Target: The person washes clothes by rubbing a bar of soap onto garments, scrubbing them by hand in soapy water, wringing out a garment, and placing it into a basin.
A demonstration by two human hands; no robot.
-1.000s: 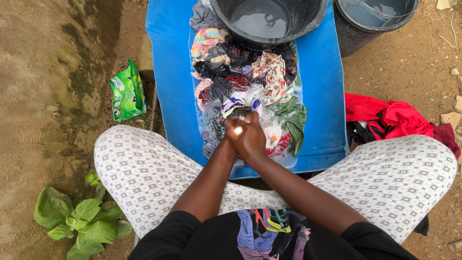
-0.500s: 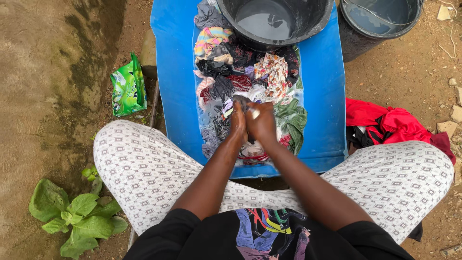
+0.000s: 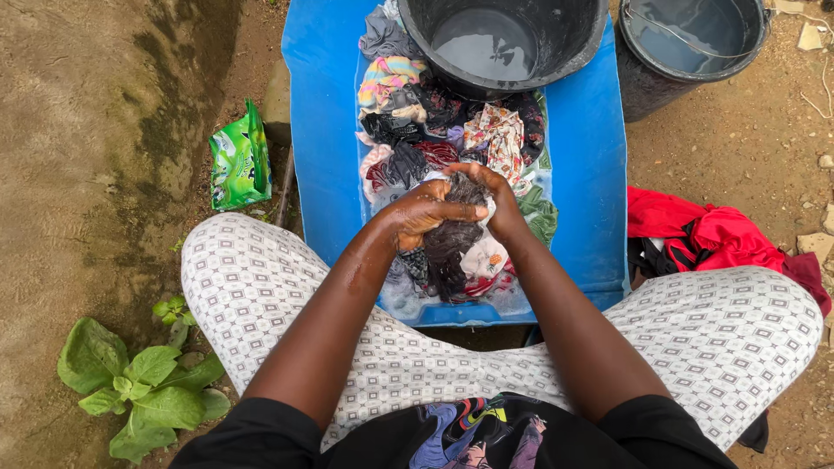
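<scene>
A blue plastic tub [image 3: 321, 148] lies on the ground between my knees, holding soapy water and several wet, colourful clothes [image 3: 491, 130]. Both hands are raised just above the water, gripping a dark wet garment [image 3: 452, 247] that hangs down between them. My left hand [image 3: 421, 211] clasps its top from the left, fingers pointing right. My right hand [image 3: 491, 193] holds the same bunch from the right, partly behind the cloth. A bit of white foam or soap shows near the right fingers.
A dark basin of water [image 3: 499, 39] sits at the tub's far end; a dark bucket [image 3: 691, 39] stands to its right. A red cloth pile [image 3: 704, 230] lies right of the tub, a green detergent sachet [image 3: 236, 161] left. A leafy plant [image 3: 139, 382] grows near my left knee.
My hands went from pressed together, rubbing cloth low in the tub, to lifted and apart, now holding up a dark garment that hangs dripping. The view shifted slightly.
</scene>
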